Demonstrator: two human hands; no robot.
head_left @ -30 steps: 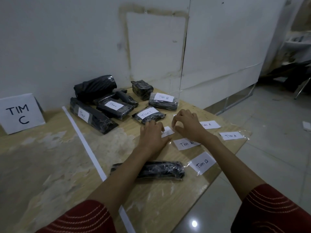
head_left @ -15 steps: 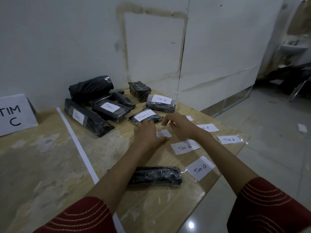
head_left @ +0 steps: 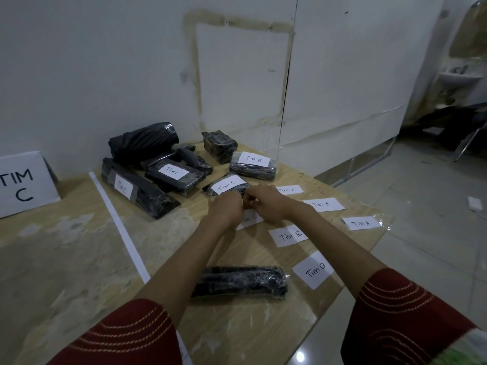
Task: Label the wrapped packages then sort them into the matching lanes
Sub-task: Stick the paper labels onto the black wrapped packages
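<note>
Pale wall panels stand behind the worn wooden desk [head_left: 79, 259]. At mid-frame our left hand [head_left: 226, 209] and right hand [head_left: 266, 204] meet, fingers [head_left: 235, 200] curled tip to tip above a loose "Tim C" slip [head_left: 253, 218]. We cannot tell whether they pinch it or only its tape.

Just above them lies a small package marked Tim C [head_left: 228, 185], and further up one marked Tim B [head_left: 253, 164]. Up and to the left lie a flat Tim C package [head_left: 174, 175] and a long Tim C package [head_left: 137, 191]. So four are labelled. The big bundle [head_left: 143, 139], the small block [head_left: 218, 146] and the bare package [head_left: 242, 281] at lower centre show no slip.

Five slips wait at the right, among them a Tim A slip [head_left: 322, 204] and a Tim B slip [head_left: 290, 235]. Every package lies right of the white strip [head_left: 118, 225], while the TIM C sign [head_left: 23, 183] stands left of it. We judge labelling about half done and sorting not yet begun.
</note>
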